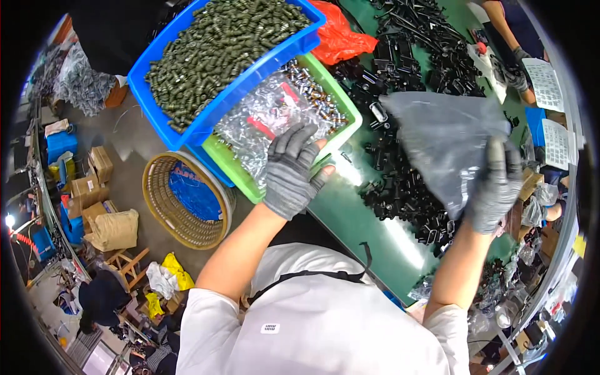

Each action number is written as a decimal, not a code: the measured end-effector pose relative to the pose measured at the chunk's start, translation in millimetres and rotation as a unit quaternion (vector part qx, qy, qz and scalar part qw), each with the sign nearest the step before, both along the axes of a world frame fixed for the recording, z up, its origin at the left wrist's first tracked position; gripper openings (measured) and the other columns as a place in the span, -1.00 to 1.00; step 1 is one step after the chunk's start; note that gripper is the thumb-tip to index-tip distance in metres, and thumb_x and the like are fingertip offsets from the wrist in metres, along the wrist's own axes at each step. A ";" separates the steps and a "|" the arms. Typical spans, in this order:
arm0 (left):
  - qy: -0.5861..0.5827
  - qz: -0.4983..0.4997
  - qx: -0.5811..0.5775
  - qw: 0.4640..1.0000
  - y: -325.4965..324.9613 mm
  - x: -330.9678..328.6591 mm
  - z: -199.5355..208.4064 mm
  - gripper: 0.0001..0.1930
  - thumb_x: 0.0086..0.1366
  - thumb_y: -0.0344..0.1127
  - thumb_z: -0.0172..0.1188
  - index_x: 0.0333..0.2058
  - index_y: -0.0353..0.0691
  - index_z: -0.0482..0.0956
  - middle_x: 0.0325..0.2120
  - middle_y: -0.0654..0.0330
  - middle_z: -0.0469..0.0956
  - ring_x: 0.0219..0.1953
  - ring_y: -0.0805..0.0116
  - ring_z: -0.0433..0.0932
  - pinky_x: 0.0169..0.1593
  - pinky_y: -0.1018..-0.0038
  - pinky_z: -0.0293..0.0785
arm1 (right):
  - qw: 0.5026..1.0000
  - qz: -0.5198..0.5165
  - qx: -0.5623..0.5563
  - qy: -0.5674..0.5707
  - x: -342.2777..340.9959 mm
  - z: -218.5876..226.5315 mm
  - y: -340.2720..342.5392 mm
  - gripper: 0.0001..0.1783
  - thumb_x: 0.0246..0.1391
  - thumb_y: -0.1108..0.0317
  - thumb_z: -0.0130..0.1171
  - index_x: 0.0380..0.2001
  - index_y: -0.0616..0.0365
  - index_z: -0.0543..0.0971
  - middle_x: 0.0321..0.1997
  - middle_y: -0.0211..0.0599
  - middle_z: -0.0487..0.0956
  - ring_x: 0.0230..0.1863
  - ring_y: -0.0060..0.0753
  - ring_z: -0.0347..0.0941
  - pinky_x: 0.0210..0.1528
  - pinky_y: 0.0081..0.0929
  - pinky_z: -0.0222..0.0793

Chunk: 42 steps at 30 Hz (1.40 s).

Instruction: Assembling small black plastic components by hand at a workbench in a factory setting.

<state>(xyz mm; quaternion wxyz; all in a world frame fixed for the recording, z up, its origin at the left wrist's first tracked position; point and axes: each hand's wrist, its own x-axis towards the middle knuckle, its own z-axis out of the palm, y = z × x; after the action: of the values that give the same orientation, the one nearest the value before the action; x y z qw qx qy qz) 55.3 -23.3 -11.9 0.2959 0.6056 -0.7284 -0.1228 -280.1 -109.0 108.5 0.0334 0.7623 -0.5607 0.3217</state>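
Observation:
My left hand (292,172), in a striped grey glove with bare thumb and fingertip, is open over the near rim of a green bin (351,119). Its fingers lie beside clear plastic bags (250,131) with red strips, which rest on small metal parts (320,100). On the right, my right hand (495,187), also gloved, is closed on the edge of a translucent grey plastic bag (437,134). The bag spreads out to the left above the black parts on the table, and both bag and hand are somewhat blurred.
A blue bin (215,115) heaped with dark green-grey ribbed parts (219,56) overlaps the green one. Black parts (400,169) cover much of the green table (337,206). A red bag (340,34) lies behind. A wicker basket (159,212) stands left. Another person's arm (503,25) shows at upper right.

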 end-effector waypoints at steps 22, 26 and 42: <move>-0.036 0.154 0.043 0.986 10.7 93.0 33.2 -0.38 0.20 -0.26 0.40 0.22 -0.21 0.42 -0.12 0.01 0.62 -0.20 0.07 0.59 0.00 0.26 0.49 | 0.899 0.124 0.352 -0.230 174.5 -59.7 25.1 -0.63 0.13 0.16 0.34 -0.08 0.16 0.65 -0.06 -0.17 0.64 -0.03 -0.20 0.57 0.06 -0.27 0.48; 0.092 0.184 0.055 0.977 14.7 97.8 47.1 -0.60 0.26 -0.45 0.27 0.09 -0.25 0.55 -0.43 0.21 0.48 -0.48 0.41 0.36 -0.35 0.45 0.37 | 0.969 -0.092 0.223 0.053 100.9 -120.5 -29.9 -0.61 0.07 0.09 0.33 -0.14 0.13 0.66 -0.14 -0.09 0.66 -0.07 -0.08 0.58 0.06 -0.24 0.48; 0.519 0.000 0.416 0.747 18.7 31.2 82.7 -0.45 0.44 0.00 0.12 0.18 -0.36 0.44 -0.29 0.11 0.62 -0.33 0.38 0.61 -0.19 0.47 0.53 | 0.949 0.095 0.301 0.004 80.4 -40.5 2.1 -0.53 -0.12 0.38 0.46 -0.08 0.20 0.60 -0.08 -0.12 0.64 0.00 -0.11 0.57 0.05 -0.27 0.48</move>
<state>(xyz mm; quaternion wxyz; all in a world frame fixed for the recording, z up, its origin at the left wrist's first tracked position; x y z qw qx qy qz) 86.6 -4.7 70.8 0.3475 0.5118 -0.3393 -0.7086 -199.7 -106.9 68.1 -0.2262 0.7878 -0.5565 0.1362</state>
